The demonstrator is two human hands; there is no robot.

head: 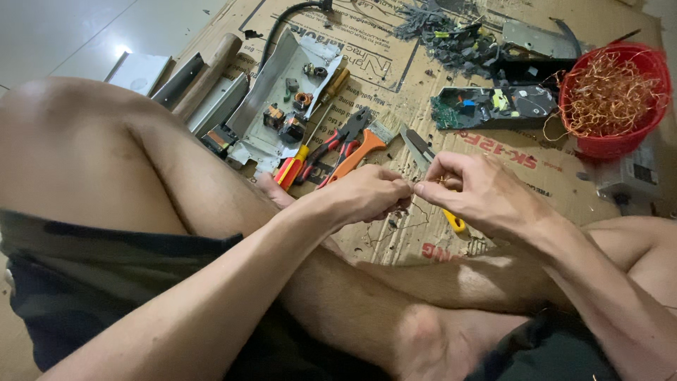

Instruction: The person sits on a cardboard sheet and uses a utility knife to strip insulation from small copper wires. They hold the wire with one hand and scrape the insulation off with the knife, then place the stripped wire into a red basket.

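Your left hand (370, 192) and right hand (469, 190) meet fingertip to fingertip, both pinched narrow on something too small to tell, just below the orange-handled brush (356, 154).

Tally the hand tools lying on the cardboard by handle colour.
Red and yellow: 1, the screwdriver
Red and black: 1, the pliers
Orange: 1, the brush
Yellow: 1, the knife, partly hidden behind the right hand
Total: 4

The single head-worn camera looks steeply down and forward from close above the crossed legs, over both hands, onto the cardboard sheet (395, 77) on the floor.
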